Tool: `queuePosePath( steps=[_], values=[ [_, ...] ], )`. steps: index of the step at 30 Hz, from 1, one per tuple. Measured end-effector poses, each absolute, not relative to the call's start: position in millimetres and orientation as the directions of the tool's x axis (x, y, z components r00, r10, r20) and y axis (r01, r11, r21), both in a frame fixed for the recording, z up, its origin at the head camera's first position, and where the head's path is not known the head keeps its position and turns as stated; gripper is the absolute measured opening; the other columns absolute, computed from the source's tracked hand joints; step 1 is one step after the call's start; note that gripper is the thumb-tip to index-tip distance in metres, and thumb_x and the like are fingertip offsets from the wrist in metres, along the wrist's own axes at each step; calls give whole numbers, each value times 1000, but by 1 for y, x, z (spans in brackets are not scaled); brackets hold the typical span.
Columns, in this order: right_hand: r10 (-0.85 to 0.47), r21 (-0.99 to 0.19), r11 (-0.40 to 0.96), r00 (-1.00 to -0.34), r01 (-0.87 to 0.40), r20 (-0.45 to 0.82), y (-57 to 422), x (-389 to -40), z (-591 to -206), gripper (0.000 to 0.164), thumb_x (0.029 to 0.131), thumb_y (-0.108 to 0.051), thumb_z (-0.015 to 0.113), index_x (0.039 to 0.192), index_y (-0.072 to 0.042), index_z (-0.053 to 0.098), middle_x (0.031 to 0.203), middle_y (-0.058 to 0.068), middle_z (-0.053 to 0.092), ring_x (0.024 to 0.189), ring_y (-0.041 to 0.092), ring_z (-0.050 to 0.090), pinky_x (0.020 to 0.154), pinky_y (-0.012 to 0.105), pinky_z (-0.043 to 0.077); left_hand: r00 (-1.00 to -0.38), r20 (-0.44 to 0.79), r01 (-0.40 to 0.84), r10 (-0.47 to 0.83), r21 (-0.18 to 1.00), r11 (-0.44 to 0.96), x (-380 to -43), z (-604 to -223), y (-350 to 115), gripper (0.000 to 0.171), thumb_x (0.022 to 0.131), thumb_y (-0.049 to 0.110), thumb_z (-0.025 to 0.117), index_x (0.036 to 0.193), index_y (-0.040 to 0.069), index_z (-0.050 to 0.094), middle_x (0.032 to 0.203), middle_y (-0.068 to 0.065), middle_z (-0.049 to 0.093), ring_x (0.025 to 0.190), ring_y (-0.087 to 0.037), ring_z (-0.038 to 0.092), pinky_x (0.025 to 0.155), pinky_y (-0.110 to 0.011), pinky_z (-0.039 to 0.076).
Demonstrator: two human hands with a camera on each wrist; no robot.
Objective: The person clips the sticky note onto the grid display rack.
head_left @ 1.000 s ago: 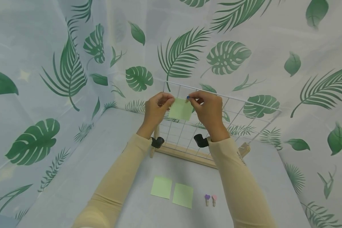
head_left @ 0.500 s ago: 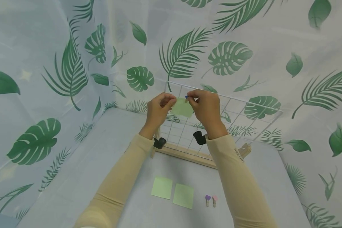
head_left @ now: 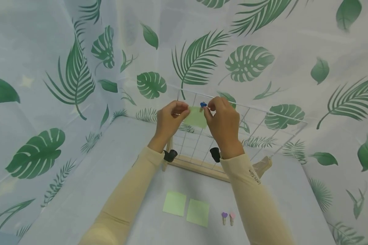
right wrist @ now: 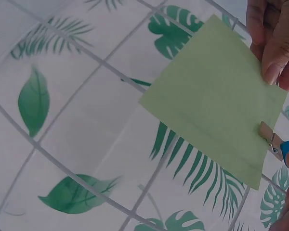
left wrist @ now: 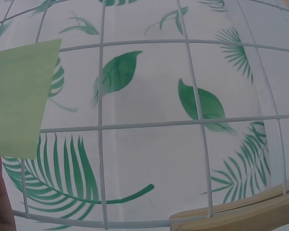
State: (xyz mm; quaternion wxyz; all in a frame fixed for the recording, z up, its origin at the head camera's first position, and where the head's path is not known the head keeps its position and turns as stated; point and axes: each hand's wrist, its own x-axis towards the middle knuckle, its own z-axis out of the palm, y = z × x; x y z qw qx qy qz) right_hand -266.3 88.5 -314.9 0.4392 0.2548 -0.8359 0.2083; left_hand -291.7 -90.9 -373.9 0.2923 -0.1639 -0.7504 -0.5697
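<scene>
In the head view my left hand (head_left: 170,117) pinches the upper left corner of a light green sticky note (head_left: 195,117), held against the white wire grid (head_left: 257,124). A small wooden clothespin with a blue heart (head_left: 203,104) sits at the note's upper right. Its wooden tip overlaps the note's edge in the right wrist view. My right hand (head_left: 224,119) is just right of the clothespin, thumb and forefinger parted, fingertips right at the blue heart. The left wrist view shows part of the note (left wrist: 21,98) over the grid wires.
Two more green notes, a left one (head_left: 174,203) and a right one (head_left: 197,212), lie on the white table (head_left: 141,224). Right of them lie a purple heart clothespin (head_left: 224,217) and a pink one (head_left: 232,218). A wooden base (head_left: 199,166) carries the grid; leaf-patterned cloth hangs behind.
The right thumb and forefinger have come apart and drawn slightly right, so the blue heart clothespin shows more. The note tilted back, then swung down a little. The left hand has barely moved.
</scene>
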Motion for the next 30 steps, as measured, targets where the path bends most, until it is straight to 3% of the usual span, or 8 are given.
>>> queuePosePath(
  steps=[8,11,14,17,21,25,30],
  values=[
    [-222,-153,736,-448,-659,866,99,-255,-331,5,92,9,73,96,6,71,78,20,67,60,34,67,50,46,55,-742,661,611,-113,735,294,-277,-379,-101,25,94,8,86,115,0,75,108,-14,81,99,-28,78,83,-37,64],
    [-189,-203,712,-463,-672,866,107,-250,-340,7,89,10,72,94,6,74,78,19,69,59,32,67,52,47,56,-744,656,609,-128,744,274,-269,-385,-106,27,92,6,87,115,-2,75,107,-16,80,98,-30,78,82,-33,64],
    [-159,-276,680,-504,-680,849,118,-245,-351,8,89,10,73,96,7,75,80,19,71,62,33,69,55,46,59,-758,638,596,-135,762,252,-258,-392,-111,29,91,4,87,116,-3,74,106,-17,80,97,-31,78,80,-25,61],
    [-143,-339,651,-549,-679,824,132,-239,-363,10,88,10,75,98,7,76,82,18,72,65,32,71,61,27,59,-779,610,572,-145,786,233,-246,-402,-117,31,90,2,88,117,-3,74,105,-17,80,96,-33,78,79,-18,59],
    [-124,-421,599,-599,-681,792,149,-226,-380,14,86,12,77,99,6,77,86,18,75,68,28,70,66,7,48,-826,544,513,-149,834,204,-227,-415,-123,33,91,1,87,121,-2,74,106,-17,80,98,-33,77,80,-18,59],
    [-80,-564,511,-690,-648,720,166,-205,-398,19,85,16,78,101,6,77,92,16,77,75,10,68,69,8,51,-882,459,434,-107,879,197,-207,-430,-126,35,93,4,86,125,-1,73,111,-15,79,103,-31,76,86,-22,60],
    [-23,-749,404,-824,-525,565,193,-171,-422,22,88,16,78,107,7,76,99,-4,75,86,-1,64,78,10,53,-931,366,356,8,901,246,-180,-453,-129,35,97,9,83,130,2,73,120,-13,77,110,-28,74,95,-29,60]
  ],
)
